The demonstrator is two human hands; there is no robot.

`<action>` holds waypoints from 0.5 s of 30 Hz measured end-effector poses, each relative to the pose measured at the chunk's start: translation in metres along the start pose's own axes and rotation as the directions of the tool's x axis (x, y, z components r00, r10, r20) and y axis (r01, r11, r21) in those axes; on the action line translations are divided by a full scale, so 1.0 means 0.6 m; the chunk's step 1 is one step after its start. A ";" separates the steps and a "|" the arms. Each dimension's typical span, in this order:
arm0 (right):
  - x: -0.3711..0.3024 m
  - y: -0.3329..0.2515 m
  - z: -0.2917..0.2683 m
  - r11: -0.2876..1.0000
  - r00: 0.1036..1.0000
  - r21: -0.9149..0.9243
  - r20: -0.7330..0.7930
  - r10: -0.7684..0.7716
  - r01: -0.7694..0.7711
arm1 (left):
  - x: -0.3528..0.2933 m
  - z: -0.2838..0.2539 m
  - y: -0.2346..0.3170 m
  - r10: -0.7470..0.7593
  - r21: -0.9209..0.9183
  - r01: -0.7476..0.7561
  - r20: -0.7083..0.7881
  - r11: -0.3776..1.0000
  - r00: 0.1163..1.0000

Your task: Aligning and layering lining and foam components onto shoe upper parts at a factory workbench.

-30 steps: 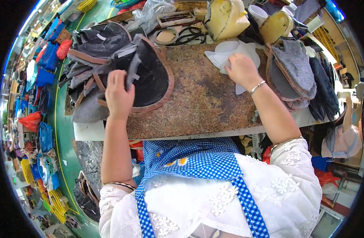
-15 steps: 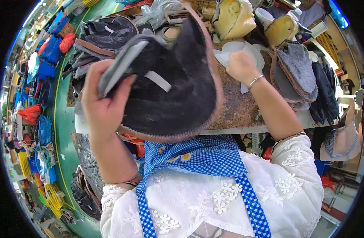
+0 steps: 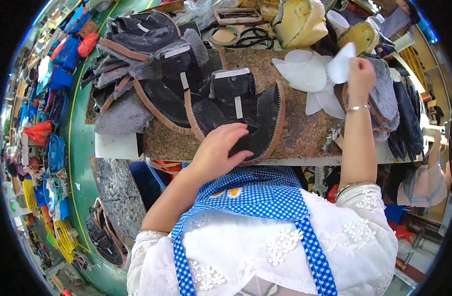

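Left hand (image 3: 220, 150) sits on the front edge of the black piece (image 3: 265, 121): fingers loosely bent, thumb spread away, no pinch visible. Probably steadying it; can't tell how hard it presses.

Right hand (image 3: 360, 81) has fingers closed on one edge of the white cut-out (image 3: 340, 66), raised clear of the surface. Edge grip leaves most of the sheet free and uncreased, I'd judge.

The black piece lies at the front edge of the tabletop (image 3: 302, 140), right in front of the body, dark side up, brown stitched rim curving round it. Two white strips (image 3: 239, 107) show on the dark side; facing up probably keeps them in sight. Its left side overlaps a second dark piece (image 3: 169, 101), likely just to save room.

Far left: heaped dark stack (image 3: 142, 37), fleece and brown edging mixed, within left reach. The white pile (image 3: 302, 74) is fanned out, right of centre, so single sheets should be easy to pick off. Grey fleece stack (image 3: 383, 89) is beyond the right hand, with a black bundle (image 3: 404, 121) beside it.

Yellow container (image 3: 301, 24), tool tray (image 3: 237, 16) and black cord (image 3: 255, 35) line the back, presumably to keep the front free for handling.
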State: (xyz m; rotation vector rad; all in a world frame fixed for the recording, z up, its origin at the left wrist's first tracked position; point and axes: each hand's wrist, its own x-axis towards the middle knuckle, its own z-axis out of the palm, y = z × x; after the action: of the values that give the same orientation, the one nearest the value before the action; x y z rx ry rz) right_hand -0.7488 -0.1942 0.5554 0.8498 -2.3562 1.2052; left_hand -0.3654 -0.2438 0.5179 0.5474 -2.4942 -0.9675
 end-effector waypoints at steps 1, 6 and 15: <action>-0.012 -0.023 -0.022 0.996 0.987 0.014 -0.132 -0.088 0.091 | -0.005 -0.004 -0.004 -0.111 -0.210 0.109 -0.001 0.972 0.994; -0.148 -0.160 -0.055 0.606 0.618 0.119 -0.163 -0.769 0.786 | 0.033 -0.022 0.036 -0.226 -0.927 0.059 -0.028 0.371 0.974; -0.253 -0.166 -0.033 0.732 0.789 0.681 0.461 -0.408 -0.019 | 0.002 -0.047 0.024 -0.477 -0.773 0.231 -0.104 0.591 0.873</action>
State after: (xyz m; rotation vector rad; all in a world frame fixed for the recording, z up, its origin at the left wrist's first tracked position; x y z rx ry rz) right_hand -0.5684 -0.1705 0.5421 1.9206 -2.1170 1.9359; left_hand -0.3555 -0.2497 0.5476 0.8457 -1.5070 -1.7788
